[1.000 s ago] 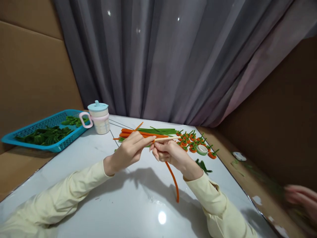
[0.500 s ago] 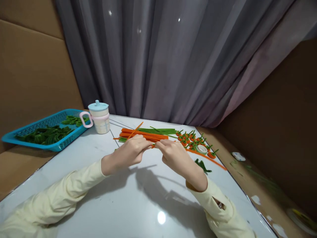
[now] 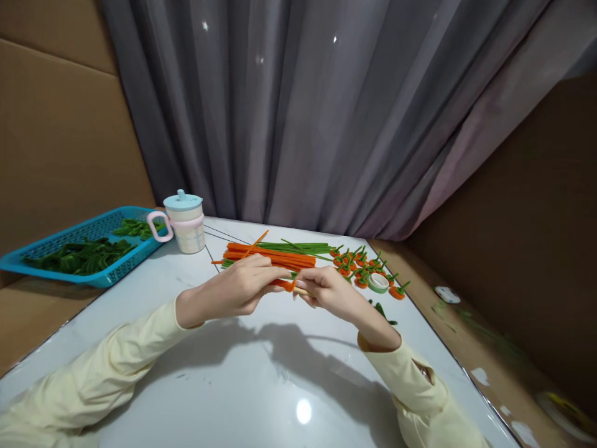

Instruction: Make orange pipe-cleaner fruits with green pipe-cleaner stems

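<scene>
My left hand [image 3: 249, 283] is closed around an orange pipe cleaner [image 3: 283, 285], part of which shows at its fingertips, bent around a thin tan stick [image 3: 302, 290]. My right hand [image 3: 329, 287] pinches close to the stick, its fingertips almost touching the left ones. How far the pipe cleaner is wound is hidden by the fingers. Just behind the hands lie a bundle of orange pipe cleaners [image 3: 284, 255] and several green pipe cleaners [image 3: 303, 247]. Right of them are several small orange coils with green stems [image 3: 359, 261].
A green-and-white tape roll [image 3: 378, 283] lies by the coils, with dark green pieces [image 3: 382, 311] nearer me. At left stand a lidded cup [image 3: 185, 224] with a pink handle and a blue basket [image 3: 107, 277] holding green pieces. A grey curtain [image 3: 280, 112] hangs behind the white table [image 3: 233, 386].
The long orange strand that stretched right past my right hand no longer shows there. My right hand has turned and dropped slightly, and the tan stick is now visible between my hands.
</scene>
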Action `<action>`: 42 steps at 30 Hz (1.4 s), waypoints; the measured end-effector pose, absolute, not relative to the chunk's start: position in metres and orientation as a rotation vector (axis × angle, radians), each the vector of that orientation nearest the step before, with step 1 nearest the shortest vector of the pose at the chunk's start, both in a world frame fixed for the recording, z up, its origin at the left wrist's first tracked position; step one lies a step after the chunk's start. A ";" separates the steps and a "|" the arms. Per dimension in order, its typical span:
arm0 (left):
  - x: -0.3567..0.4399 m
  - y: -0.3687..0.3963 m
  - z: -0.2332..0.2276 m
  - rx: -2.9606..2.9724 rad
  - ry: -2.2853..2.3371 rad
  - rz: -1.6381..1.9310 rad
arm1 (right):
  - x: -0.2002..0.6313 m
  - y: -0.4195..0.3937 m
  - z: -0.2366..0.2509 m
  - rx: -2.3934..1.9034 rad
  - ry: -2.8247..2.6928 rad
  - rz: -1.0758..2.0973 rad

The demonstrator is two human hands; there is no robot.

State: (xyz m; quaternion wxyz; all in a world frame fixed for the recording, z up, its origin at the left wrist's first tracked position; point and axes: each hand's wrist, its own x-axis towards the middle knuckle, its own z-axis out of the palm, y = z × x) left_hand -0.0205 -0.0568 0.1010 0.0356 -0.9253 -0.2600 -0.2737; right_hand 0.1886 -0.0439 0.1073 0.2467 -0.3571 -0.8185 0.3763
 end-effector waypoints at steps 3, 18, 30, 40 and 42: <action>-0.015 -0.062 0.104 -2.892 -0.917 -0.722 | 0.189 -0.051 0.104 -1.035 -2.282 0.672; -0.009 -0.068 0.098 -3.014 -0.600 -1.208 | 0.198 -0.046 0.112 -0.721 -2.081 1.734; -0.011 -0.055 0.092 -2.583 -0.860 -1.416 | 0.174 -0.056 0.099 -0.864 -1.714 1.418; -0.011 -0.060 0.088 -2.546 -0.972 -0.924 | 0.177 -0.070 0.100 -1.082 -2.544 0.064; -0.011 -0.062 0.091 -2.666 -0.950 -0.824 | 0.183 -0.066 0.102 -0.998 -2.670 -0.190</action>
